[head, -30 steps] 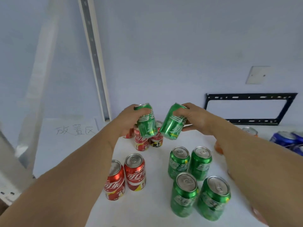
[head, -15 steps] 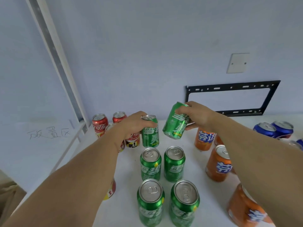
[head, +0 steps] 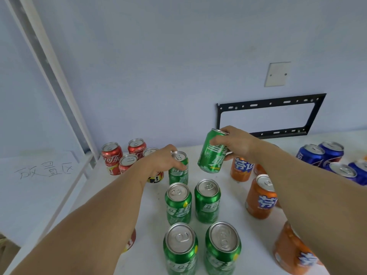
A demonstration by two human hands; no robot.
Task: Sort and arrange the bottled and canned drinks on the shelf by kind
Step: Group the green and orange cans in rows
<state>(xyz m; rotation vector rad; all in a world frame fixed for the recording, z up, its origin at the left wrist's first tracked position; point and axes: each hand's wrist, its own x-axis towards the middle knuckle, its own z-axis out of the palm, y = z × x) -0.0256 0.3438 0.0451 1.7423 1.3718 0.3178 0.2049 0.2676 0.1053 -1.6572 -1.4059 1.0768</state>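
My left hand (head: pixel 161 161) grips a green can (head: pixel 178 171) that stands upright on the white shelf (head: pixel 151 245), at the back of the left green column. My right hand (head: pixel 235 142) holds a second green can (head: pixel 212 153) tilted in the air, above the gap behind the right green column. Several more green cans (head: pixel 207 200) stand in two columns in front of them. Red cans (head: pixel 111 156) are grouped at the back left, partly hidden by my left arm.
Orange cans (head: pixel 260 197) stand to the right of the green ones, and blue cans (head: pixel 319 154) at the far right. A black metal bracket (head: pixel 270 116) hangs on the wall behind. A slanted metal post (head: pixel 49 76) rises at the left beside a handwritten label (head: pixel 43 170).
My left hand has lowered its green can onto the shelf behind the left column. My right hand still holds its can tilted in the air. The view has shifted right.
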